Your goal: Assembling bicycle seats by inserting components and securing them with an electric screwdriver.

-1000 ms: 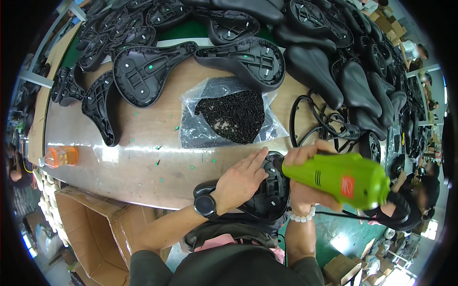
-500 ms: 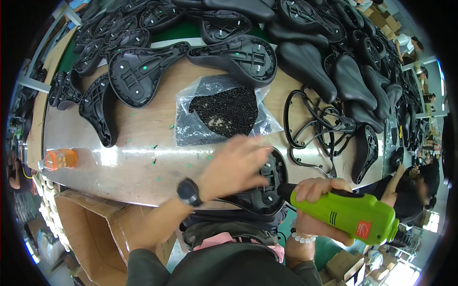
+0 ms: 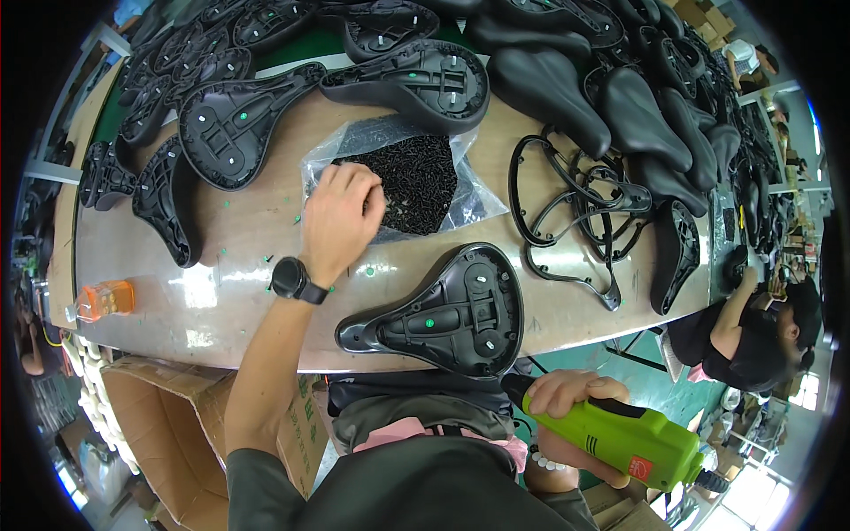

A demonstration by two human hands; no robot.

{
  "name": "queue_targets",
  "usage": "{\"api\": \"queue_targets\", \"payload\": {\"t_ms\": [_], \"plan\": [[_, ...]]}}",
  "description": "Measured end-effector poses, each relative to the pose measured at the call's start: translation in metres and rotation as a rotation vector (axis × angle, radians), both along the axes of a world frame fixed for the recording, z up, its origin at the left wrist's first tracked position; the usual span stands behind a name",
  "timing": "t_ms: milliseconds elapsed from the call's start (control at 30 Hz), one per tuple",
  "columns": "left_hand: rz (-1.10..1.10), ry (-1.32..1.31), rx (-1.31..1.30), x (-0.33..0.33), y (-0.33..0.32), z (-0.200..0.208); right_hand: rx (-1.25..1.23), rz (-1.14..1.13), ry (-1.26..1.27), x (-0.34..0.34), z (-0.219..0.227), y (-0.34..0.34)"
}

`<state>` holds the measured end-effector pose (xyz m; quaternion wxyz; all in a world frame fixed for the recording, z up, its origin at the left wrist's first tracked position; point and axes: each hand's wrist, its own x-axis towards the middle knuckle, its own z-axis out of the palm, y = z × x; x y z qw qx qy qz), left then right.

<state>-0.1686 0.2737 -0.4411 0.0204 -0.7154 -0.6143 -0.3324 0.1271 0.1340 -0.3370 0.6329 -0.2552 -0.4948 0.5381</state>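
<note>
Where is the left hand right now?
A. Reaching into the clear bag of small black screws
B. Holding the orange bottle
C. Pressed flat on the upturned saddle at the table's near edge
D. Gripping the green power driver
A: the left hand has its fingertips in the pile of black screws inside the clear bag, while the right hand holds the green power driver below the table edge.

A factory assembly workshop. Dozens of black bicycle saddles [image 3: 549,80] crowd the far edge of a long workbench [image 3: 248,265], beside wire saddle rails [image 3: 567,212]. Cardboard boxes [image 3: 150,416] stand below its near edge.
</note>
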Motion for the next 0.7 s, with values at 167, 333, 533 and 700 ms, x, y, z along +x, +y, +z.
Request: {"api": "queue_targets", "payload": {"t_ms": [167, 333, 533, 700], "plan": [[-0.388, -0.320, -0.078, 0.052, -0.059, 0.028, 0.046, -0.029, -0.036, -0.002, -0.010, 0.000], [-0.669, -0.279, -0.225, 0.076, -0.100, 0.033, 0.161, 0.038, -0.139, -0.006, -0.015, 0.001], [-0.599, -0.304, -0.230, 0.086, -0.104, 0.018, 0.249, 0.140, -0.228, -0.005, -0.023, 0.002], [-0.616, -0.263, -0.272, 0.085, -0.102, 0.021, 0.133, -0.040, -0.198, -0.016, 0.006, 0.002]]}}
